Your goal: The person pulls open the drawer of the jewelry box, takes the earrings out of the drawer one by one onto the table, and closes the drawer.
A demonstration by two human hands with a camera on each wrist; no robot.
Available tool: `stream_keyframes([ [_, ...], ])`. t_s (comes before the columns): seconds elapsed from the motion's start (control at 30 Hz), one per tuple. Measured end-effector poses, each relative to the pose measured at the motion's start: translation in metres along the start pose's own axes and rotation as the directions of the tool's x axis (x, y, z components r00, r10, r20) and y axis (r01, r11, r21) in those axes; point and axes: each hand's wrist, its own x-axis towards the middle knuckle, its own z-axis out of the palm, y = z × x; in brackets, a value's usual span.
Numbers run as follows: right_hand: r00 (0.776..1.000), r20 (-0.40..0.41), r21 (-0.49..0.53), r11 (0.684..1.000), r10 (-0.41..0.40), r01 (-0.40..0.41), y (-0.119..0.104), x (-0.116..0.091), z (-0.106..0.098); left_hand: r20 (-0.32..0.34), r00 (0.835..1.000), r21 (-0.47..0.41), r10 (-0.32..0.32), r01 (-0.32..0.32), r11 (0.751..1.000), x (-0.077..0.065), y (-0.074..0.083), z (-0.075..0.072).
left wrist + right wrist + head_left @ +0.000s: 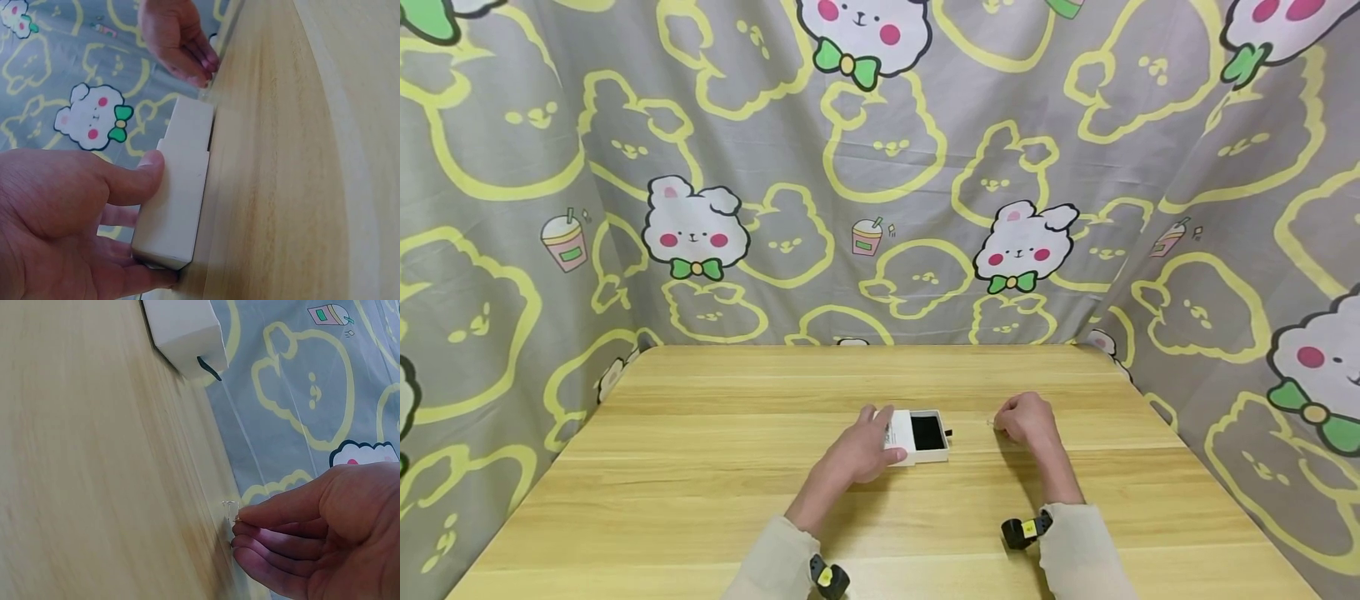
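Observation:
A white slide-out box lies on the wooden table, its drawer drawn partly out to the right. Black padding lines the drawer, and a short black pull tab sticks out of its end. My left hand grips the box's outer sleeve, thumb on the near side and fingers round the far side. To the right of the box, my right hand pinches a small, shiny, wire-like piece between thumb and fingertips, close over the table. Part of that piece is hidden by the fingers.
The wooden table reaches back to a grey curtain with rabbit figures, which hangs behind it and on both sides. A small black camera is strapped at each wrist, by the beige sleeves.

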Motion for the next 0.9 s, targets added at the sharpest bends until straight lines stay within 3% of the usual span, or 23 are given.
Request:
stream_keyframes([
  [0.9, 1.000, 0.022, -0.027, 1.000, -0.001, 0.002, -0.0018, 0.0002, -0.0005, -0.001, 0.999, 0.017, 0.037, -0.037, 0.999, -0.0011, -0.0007, -0.0017],
])
